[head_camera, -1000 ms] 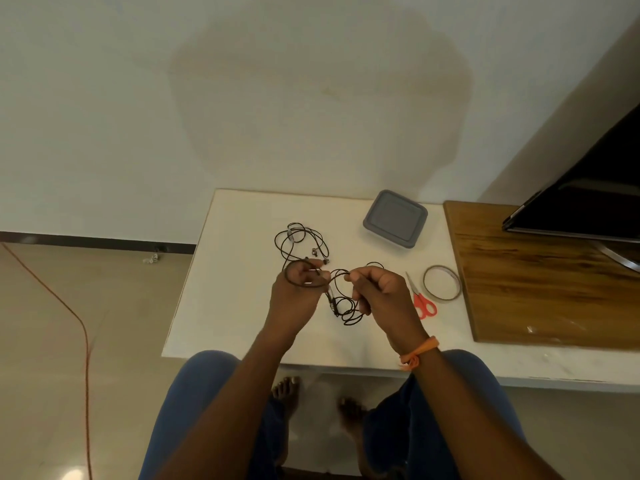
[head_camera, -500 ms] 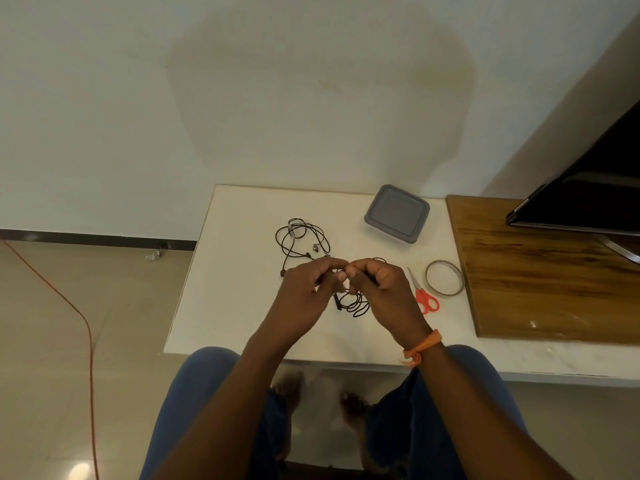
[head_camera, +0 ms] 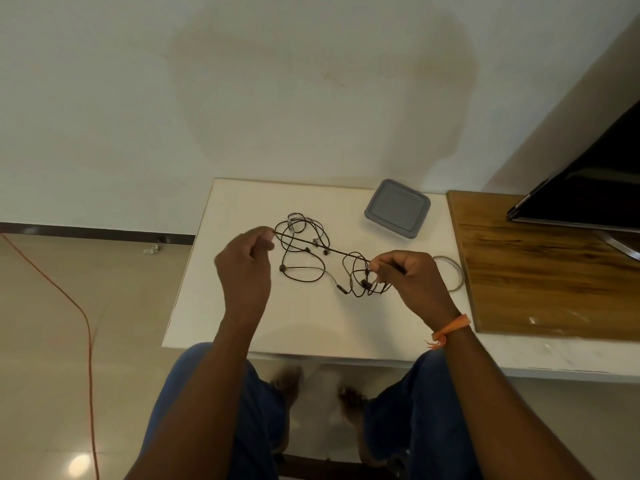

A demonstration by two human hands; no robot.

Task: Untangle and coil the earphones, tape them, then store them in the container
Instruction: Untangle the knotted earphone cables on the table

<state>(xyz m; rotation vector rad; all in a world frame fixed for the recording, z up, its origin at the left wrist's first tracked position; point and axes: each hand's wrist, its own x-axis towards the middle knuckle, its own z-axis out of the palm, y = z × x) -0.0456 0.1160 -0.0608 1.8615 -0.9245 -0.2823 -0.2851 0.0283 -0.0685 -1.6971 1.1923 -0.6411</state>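
Earphones [head_camera: 313, 258]: thin black cord, mid-table, one strand pulled taut betw. your two hands, the rest lying in loose loops w/ a knotty clump by the right hand. Judged light, limp, snag-prone; buds and inline remote likely fragile, so grip the cord itself, close to the clump, and ease loops out, don't yank.

Left hand [head_camera: 247, 268], approx. 9 o'clock of the tangle: fingers curled, thumb and forefinger pinching the strand's end.

Right hand [head_camera: 410, 278], approx. 3 o'clock: closed on the cord above the clump.

Surroundings: gray container [head_camera: 397, 209], lid on, at 1 o'clock, well apart; tape roll [head_camera: 455, 275] at 3 o'clock, just beyond the right hand, partly hidden. Wooden board [head_camera: 554, 268] and dark screen [head_camera: 585, 192] further right. White table [head_camera: 242, 327] otherwise bare; nothing blocks the cord.
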